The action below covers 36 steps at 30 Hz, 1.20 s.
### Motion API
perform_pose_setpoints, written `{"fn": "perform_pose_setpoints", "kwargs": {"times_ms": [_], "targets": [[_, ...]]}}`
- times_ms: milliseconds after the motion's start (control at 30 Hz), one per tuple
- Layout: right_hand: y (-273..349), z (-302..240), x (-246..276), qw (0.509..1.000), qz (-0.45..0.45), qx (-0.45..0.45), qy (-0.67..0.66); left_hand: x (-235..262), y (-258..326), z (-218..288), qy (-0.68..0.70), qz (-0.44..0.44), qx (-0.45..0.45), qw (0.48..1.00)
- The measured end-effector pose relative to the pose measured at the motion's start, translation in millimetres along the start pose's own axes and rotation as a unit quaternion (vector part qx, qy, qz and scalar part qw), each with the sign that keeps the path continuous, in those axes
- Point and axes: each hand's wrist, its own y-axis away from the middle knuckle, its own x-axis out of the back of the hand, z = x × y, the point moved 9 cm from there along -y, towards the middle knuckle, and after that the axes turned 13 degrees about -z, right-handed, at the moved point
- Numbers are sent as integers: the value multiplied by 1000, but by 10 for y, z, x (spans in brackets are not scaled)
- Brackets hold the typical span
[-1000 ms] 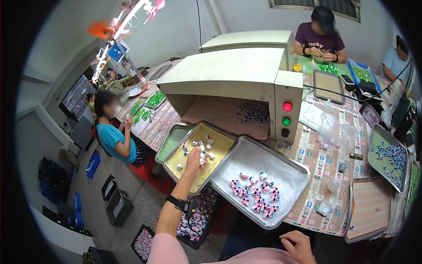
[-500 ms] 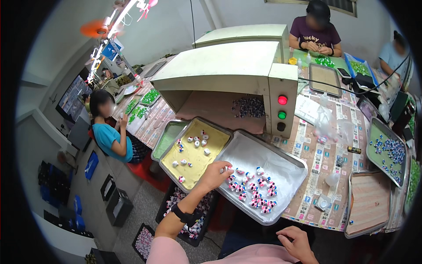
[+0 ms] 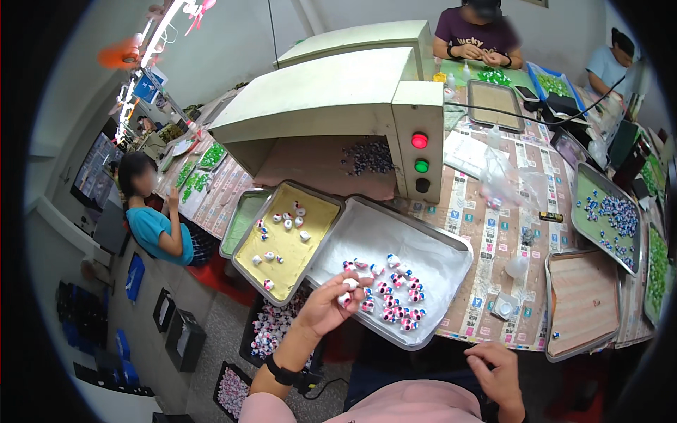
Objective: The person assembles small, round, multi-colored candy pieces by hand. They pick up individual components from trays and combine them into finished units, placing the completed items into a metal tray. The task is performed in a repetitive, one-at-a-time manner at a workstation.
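My left hand (image 3: 326,304) is raised at the near left edge of a white-lined metal tray (image 3: 360,236). Its fingers are closed on small white figurine-like pieces (image 3: 345,299) with coloured paint. Several painted pieces (image 3: 402,297), white with pink, blue and black, lie grouped on the white lining to the right of that hand. A tray lined with yellow (image 3: 293,261) stands to the left, holding a few scattered white pieces (image 3: 288,224). Near my lap, my right hand (image 3: 497,372) hangs below the table edge, fingers loosely curled and thumb apart, with nothing seen in it.
A cream box-shaped machine (image 3: 310,106) with an open front and red and green lights stands behind the trays. Black crates (image 3: 275,331) of pieces sit below on the left. Trays, a pink-lined one (image 3: 582,303) among them, lie right. Co-workers sit left and far right.
My left hand has drawn back toward me and now has white pieces in its fingers. The whole view has shifted, so the trays and machine appear further left.
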Motion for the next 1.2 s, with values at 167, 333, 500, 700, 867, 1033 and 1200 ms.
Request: {"fn": "perform_pose_setpoints", "kwargs": {"times_ms": [167,333,500,700,867,1033,1200], "targets": [[202,103,722,986,150,-28,66,-181,-70,-583,83,-19,40,996],[653,459,1550,945,297,-87,102,-431,-136,-1114,70,-13,66,995],[1085,697,1928,910,345,-175,152,-576,-121,-1546,105,-68,111,986],[1008,979,1699,929,235,-189,214,-720,-202,-1750,74,-41,148,985],[729,1146,1544,936,183,-179,240,-760,-201,-1827,49,-6,184,982],[614,1107,1571,950,235,-156,137,-688,-186,-1868,75,-21,178,981],[463,1128,1255,959,193,-112,-176,-781,-219,-1820,85,-48,181,979]]}}
